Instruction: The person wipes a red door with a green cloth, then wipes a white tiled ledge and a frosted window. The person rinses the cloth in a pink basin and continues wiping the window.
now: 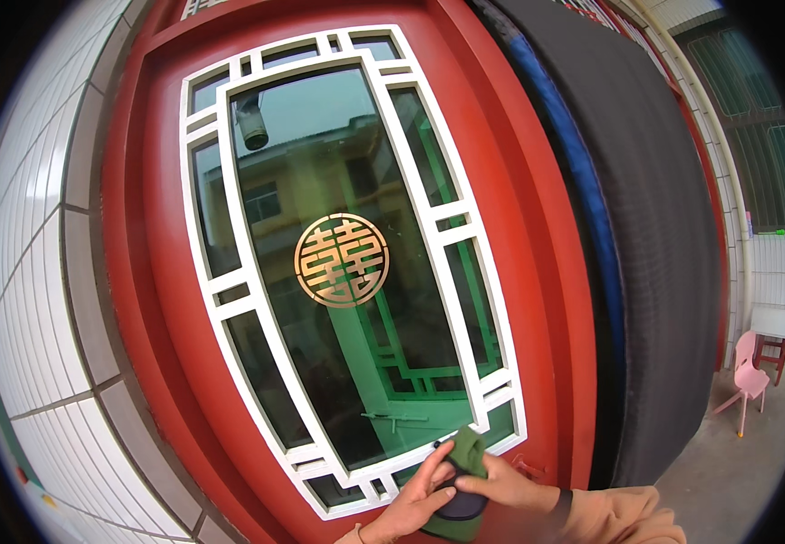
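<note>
At the bottom of the head view, my left hand and my right hand both hold a green and black cloth item, whose exact kind I cannot tell. The fingers of my left hand lie along its left side, near a small black knob-like end. My right hand grips its right side, thumb over the black part. Behind the hands stands a red-framed window panel with white lattice and a round golden double-happiness emblem on the glass.
A dark padded curtain with a blue edge hangs to the right. Farther right, a pink child's chair stands on the concrete floor by a small dark red stool. White tiled wall runs along the left.
</note>
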`<state>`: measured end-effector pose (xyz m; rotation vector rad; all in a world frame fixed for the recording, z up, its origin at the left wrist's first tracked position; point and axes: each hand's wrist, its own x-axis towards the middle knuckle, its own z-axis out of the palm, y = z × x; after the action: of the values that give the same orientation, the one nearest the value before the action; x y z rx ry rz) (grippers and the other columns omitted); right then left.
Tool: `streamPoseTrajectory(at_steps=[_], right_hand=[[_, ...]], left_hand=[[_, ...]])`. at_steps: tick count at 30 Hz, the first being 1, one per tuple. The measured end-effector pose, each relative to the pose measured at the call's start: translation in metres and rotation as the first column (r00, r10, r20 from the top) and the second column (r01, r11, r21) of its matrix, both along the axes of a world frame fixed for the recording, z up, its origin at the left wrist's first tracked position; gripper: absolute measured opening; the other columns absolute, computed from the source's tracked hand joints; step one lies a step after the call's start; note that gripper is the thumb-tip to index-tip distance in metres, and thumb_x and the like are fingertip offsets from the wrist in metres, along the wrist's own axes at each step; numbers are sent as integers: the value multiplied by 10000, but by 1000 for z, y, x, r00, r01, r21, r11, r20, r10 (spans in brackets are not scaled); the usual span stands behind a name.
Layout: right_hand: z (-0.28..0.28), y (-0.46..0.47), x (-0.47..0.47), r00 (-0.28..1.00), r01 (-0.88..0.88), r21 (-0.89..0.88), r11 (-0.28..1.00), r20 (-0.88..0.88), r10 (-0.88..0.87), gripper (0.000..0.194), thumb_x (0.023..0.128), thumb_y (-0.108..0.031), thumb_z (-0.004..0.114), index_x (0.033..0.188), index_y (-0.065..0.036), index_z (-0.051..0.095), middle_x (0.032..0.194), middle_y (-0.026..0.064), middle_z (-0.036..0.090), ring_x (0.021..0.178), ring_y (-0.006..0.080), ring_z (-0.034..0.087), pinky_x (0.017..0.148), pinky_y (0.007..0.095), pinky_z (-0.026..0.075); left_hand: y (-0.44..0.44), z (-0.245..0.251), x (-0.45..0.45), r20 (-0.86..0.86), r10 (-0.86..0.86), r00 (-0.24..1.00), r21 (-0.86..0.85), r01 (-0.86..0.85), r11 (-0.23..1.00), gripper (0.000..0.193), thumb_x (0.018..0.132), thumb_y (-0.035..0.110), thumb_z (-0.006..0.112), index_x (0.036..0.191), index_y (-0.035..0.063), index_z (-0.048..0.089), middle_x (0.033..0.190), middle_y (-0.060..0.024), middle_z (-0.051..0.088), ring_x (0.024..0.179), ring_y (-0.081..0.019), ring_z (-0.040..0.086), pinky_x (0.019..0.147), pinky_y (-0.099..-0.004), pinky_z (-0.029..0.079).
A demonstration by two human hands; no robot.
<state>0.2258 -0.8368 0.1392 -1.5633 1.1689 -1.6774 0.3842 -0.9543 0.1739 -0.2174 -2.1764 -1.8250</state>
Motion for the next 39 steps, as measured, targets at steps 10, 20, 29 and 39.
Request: streamPoseTrajectory(at_steps=[10,20,29,39], right_hand=[[66,23,-87,710,650,-553,522,196,-676,362,904,10,452,1265,12,437,1061,119,599,960,239,605,878,320,475],[121,-27,-169,28,691,-679,248,-318,-948,620,811,29,516,1409,5,357,1422,300,318,1331,458,314,1129,469,265],[242,-40,-204,-71,433,-891,136,-184,-980,589,849,-104,529,1408,-23,361,1389,329,366,1292,472,360,1101,470,307],[77,-24,-187,-56,594,-776,212,-303,-951,536,828,-109,656,1316,-51,442,1326,275,405,1240,460,402,1024,470,399]], left_hand=[[-43,-9,17,-653,411,636,-594,-767,242,569,751,43,663,1290,-3,485,1227,-180,579,1132,-375,540,977,-437,414],[-71,-42,25,-663,464,587,-668,-744,-14,479,730,103,696,1189,46,573,1279,-159,502,1202,-364,457,1024,-488,343],[-76,-54,19,-693,490,529,-638,-766,-74,490,728,133,680,1195,49,556,1193,-172,506,1107,-371,478,939,-475,377],[-83,-70,1,-770,453,450,-586,-779,-223,426,855,256,628,1202,19,563,1173,-167,513,1092,-345,472,929,-443,355]])
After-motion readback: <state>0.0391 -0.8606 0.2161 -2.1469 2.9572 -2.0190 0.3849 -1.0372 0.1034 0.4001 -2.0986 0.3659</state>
